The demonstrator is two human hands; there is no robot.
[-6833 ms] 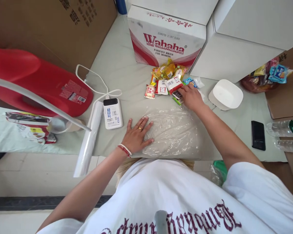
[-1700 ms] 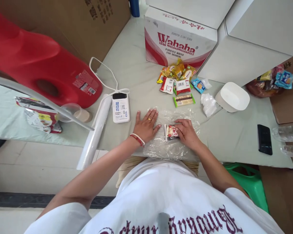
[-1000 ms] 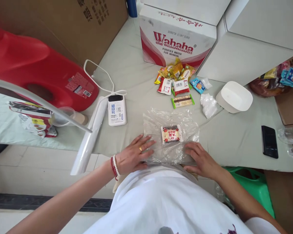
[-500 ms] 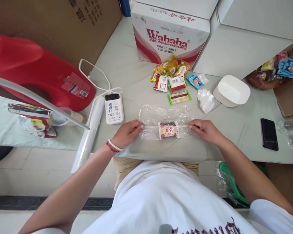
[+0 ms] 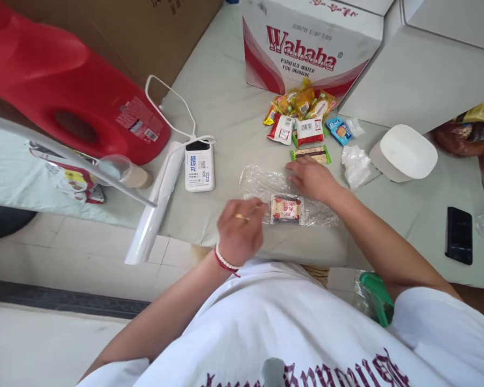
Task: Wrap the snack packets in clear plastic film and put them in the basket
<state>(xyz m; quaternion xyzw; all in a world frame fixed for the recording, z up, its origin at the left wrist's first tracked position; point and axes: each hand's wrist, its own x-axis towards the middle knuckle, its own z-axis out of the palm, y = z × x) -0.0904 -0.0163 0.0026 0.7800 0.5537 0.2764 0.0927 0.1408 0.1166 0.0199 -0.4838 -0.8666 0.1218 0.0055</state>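
A small snack packet (image 5: pixel 287 209) with red lettering lies flat on crinkled clear plastic film (image 5: pixel 258 180) near the table's front edge. My left hand (image 5: pixel 241 228) is closed at the film's left edge, fingers curled and slightly blurred; its fingertips pinch close to the packet, and what they hold is hidden. My right hand (image 5: pixel 315 181) reaches over the film behind the packet, palm down, its fingers partly stretched and a little apart. Just beyond those fingertips is a green-edged wrapped bar (image 5: pixel 311 154), partly covered by the hand.
Several wrapped snacks (image 5: pixel 302 107) are heaped against the Wahaha box (image 5: pixel 306 48). To the right are crumpled plastic (image 5: pixel 355 165), a white bowl (image 5: pixel 403 153) and a black phone (image 5: pixel 458 235). Leftward stand a white power bank (image 5: pixel 199 169), a plastic roll (image 5: pixel 153 215) and a red jug (image 5: pixel 116 118).
Both hands have left the film's two ends. My left hand has moved right and curled near the packet; my right hand has moved inward and away from me, over the film. The view has shifted.
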